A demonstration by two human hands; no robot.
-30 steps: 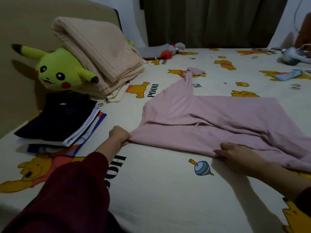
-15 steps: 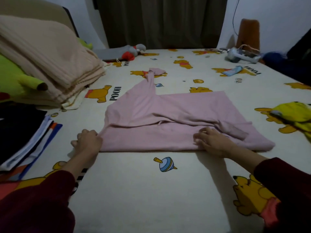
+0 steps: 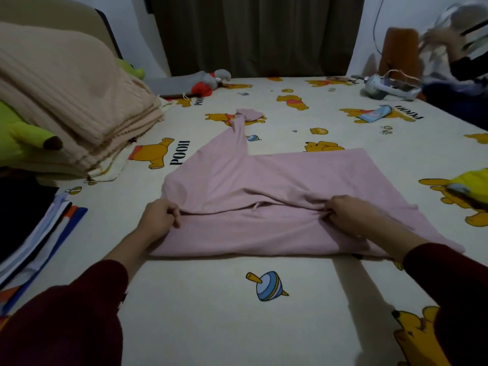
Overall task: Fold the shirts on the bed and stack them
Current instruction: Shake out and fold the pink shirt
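A pink long-sleeved shirt [image 3: 285, 178] lies in the middle of the bed, its near strip folded over onto itself. One sleeve trails toward the far side. My left hand [image 3: 158, 219] grips the folded edge at the shirt's left end. My right hand [image 3: 351, 213] grips the same fold further right. A stack of folded shirts [image 3: 29, 228], dark on top with white and blue beneath, sits at the left edge of the bed. A yellow garment [image 3: 472, 186] lies at the right edge.
A folded beige blanket [image 3: 66, 101] leans on a green plush toy [image 3: 23, 138] at the back left. A grey and red plush [image 3: 208, 83] and a small device [image 3: 388, 87] lie at the far side. The printed bedsheet [image 3: 224, 313] stretches toward me.
Both hands carried the shirt's near edge away from me, folding a strip over the body. The camera view shifted right, and the stack slid toward the left edge.
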